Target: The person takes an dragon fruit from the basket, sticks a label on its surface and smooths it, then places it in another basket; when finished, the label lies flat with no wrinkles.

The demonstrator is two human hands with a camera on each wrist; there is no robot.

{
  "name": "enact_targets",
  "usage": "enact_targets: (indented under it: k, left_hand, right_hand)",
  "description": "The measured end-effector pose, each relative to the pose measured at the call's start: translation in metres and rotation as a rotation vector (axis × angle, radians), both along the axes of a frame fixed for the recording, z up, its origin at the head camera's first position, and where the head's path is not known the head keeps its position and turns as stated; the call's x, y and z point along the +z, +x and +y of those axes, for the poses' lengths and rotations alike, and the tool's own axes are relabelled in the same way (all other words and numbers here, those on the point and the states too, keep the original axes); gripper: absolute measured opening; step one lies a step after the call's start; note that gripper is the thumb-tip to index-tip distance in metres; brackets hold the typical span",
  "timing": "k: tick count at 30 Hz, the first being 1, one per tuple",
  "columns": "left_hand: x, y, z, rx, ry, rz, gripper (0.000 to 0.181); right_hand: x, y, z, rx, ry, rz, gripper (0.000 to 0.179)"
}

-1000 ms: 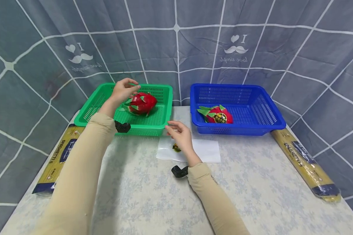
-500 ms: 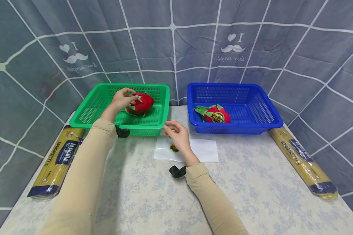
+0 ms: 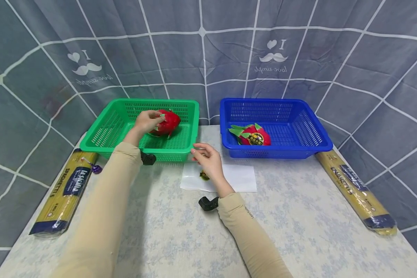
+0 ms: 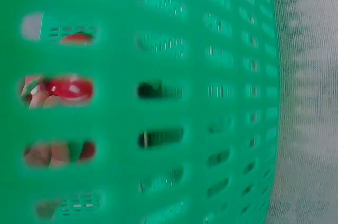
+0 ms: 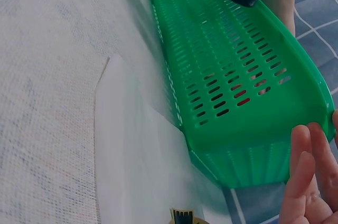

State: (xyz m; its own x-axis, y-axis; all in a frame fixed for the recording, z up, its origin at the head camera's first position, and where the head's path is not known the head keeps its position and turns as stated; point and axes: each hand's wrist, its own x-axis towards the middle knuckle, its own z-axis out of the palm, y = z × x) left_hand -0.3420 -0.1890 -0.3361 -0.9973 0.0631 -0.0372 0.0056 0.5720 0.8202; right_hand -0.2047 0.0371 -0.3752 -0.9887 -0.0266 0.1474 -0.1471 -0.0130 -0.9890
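Note:
A red dragon fruit [image 3: 171,122] with green leaf tips lies in the green plastic basket [image 3: 192,131]. My left hand [image 3: 148,121] reaches over the front rim, its thumb and fingers curled at the fruit's leafy end. Through the slots in the left wrist view, fingers [image 4: 58,154] show against the red fruit [image 4: 74,91]. At the basket's front right corner is my right hand [image 3: 210,164], fingers loosely bent and nothing between them. Its fingertips appear close to the green rim [image 5: 317,84]; whether they touch cannot be told.
Right of it stands a blue basket [image 3: 312,148] holding a second dragon fruit [image 3: 253,135]. A white sheet [image 3: 238,178] with a black-and-gold sticker lies under my right hand. Spaghetti packs lie left [image 3: 60,193] and right [image 3: 358,191]. A purple lollipop [image 3: 96,168] rests beside the left pack.
My left hand has come down from above the fruit onto its leafy end. The right hand stays at the basket corner. The whole view has shifted slightly.

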Motion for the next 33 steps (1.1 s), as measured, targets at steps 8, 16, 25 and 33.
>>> enact_targets:
  k: [8,16,25,33]
  left_hand:
    - [-0.005,0.002,0.004,0.062,-0.017,0.033,0.035]
    - [-0.008,0.010,0.003,0.056,-0.057,0.138,0.029]
    - [0.013,0.048,0.011,0.031,-0.005,0.437,0.026]
    - [0.035,0.120,0.051,-0.166,0.172,0.806,0.016]
  right_hand:
    - [-0.001,0.001,0.000,0.033,0.008,-0.013,0.028]
    - [-0.015,-0.010,0.002,0.036,0.001,-0.027,0.028]
    - [-0.018,-0.020,0.014,-0.043,-0.025,-0.011,0.027]
    - [0.014,-0.004,0.042,0.139,-0.179,0.038,0.056]
